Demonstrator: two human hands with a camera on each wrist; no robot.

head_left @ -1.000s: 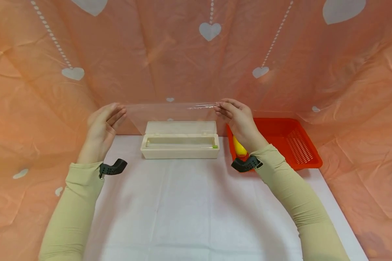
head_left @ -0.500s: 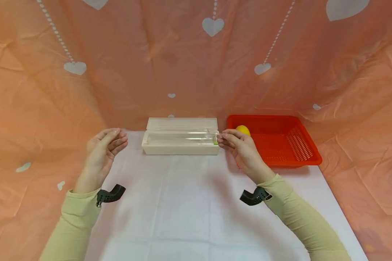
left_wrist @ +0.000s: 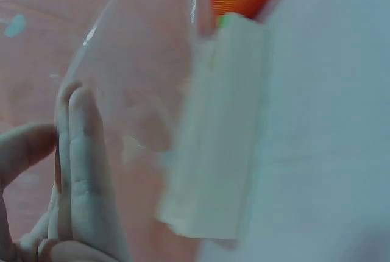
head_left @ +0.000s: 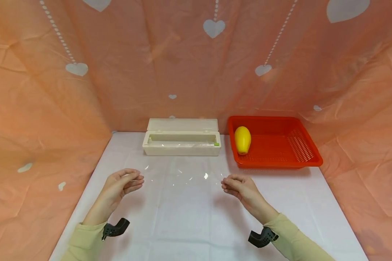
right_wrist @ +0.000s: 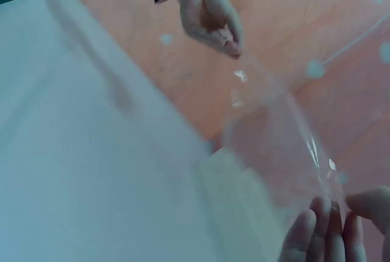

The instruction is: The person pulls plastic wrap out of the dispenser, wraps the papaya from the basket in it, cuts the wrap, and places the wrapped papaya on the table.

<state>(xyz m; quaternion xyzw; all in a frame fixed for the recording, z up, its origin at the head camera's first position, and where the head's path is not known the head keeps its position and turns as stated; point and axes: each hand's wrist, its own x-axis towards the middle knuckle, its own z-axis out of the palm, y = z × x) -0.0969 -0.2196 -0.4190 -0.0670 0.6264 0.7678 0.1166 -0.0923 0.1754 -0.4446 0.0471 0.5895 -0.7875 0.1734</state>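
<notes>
Transparent film [head_left: 206,176] is hanging between the two hands, above the surface [head_left: 183,224], its thin, glossy skin catching scattered bright glints. At nine o'clock from its middle, the left hand [head_left: 122,183] is pinching one end of its edge between thumb and fingers; at three o'clock, the right hand [head_left: 240,188] is gripping the other end likewise. Handling such light film well is probably calling for level hands, even tension and a light pinch, since slack could be letting it fold and cling to itself. At twelve o'clock, a long cream box [head_left: 182,150] is standing with its lid [head_left: 183,125] raised; whether the film is reaching inside is hard to tell. At two o'clock, a red, slotted plastic basket [head_left: 274,119] is holding a smooth, yellow, oval fruit [head_left: 243,140] against its nine o'clock side.
</notes>
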